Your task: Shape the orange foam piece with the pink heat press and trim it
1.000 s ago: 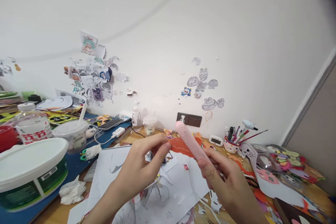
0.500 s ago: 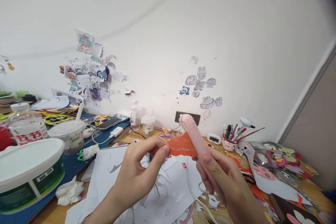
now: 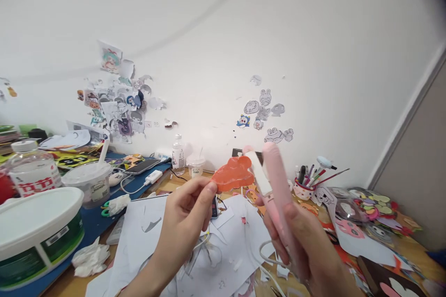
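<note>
My left hand [image 3: 183, 222] pinches an orange foam cutout [image 3: 232, 174] by its left edge and holds it up over the desk. My right hand [image 3: 303, 250] grips a pink pen-shaped glue gun [image 3: 277, 181] held nearly upright, with a white glue stick [image 3: 258, 174] alongside it. The tool's tip sits just right of the cutout. A white cord [image 3: 268, 253] trails down from the tool toward the papers.
White paper sheets and scraps [image 3: 226, 246] cover the wooden desk. At left stand a white and green tub [image 3: 35, 236], a water bottle [image 3: 29, 171] and a lidded cup [image 3: 87, 183]. A pen cup [image 3: 303, 188] and coloured foam shapes [image 3: 376, 209] lie right. Stickers [image 3: 118, 106] dot the wall.
Both hands have risen. The orange cutout moved up and tilted flatter toward me, and the pink tool swung from slanted to nearly upright beside it.
</note>
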The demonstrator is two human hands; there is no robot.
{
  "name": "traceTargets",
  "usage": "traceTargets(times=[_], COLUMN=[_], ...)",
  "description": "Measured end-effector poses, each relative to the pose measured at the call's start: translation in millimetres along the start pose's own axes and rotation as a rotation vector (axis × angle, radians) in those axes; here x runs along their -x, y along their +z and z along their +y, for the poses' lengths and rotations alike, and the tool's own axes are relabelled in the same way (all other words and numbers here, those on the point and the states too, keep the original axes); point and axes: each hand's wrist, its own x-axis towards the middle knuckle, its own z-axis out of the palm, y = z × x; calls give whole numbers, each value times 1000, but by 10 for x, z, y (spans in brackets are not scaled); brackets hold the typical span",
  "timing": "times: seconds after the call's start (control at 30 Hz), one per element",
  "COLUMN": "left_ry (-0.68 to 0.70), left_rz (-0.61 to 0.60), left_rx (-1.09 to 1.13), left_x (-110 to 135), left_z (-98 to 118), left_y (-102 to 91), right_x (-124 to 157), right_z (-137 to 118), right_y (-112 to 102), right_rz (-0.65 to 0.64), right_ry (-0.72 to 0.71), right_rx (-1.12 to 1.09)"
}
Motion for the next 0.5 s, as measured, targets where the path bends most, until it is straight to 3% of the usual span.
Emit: traceTargets(times=[0.1,0.2,0.3,0.5], left_ry=[-20,-29,-6,207], left_rz=[-52,-101,-60,-165], left_rx=[24,12,-47,-282], left_x=[21,34,30,19], left_z=[-13,5,39,55], left_y=[40,41,4,-91], right_x=[-7,-2,12,-24], right_z=[-1,-14,-36,-21], right_y=[53,6,-51,-97], right_rz=[-48,-8,34,121], right_ry=[-77,-113,-133,-179], right_rx=[187,366,496,443])
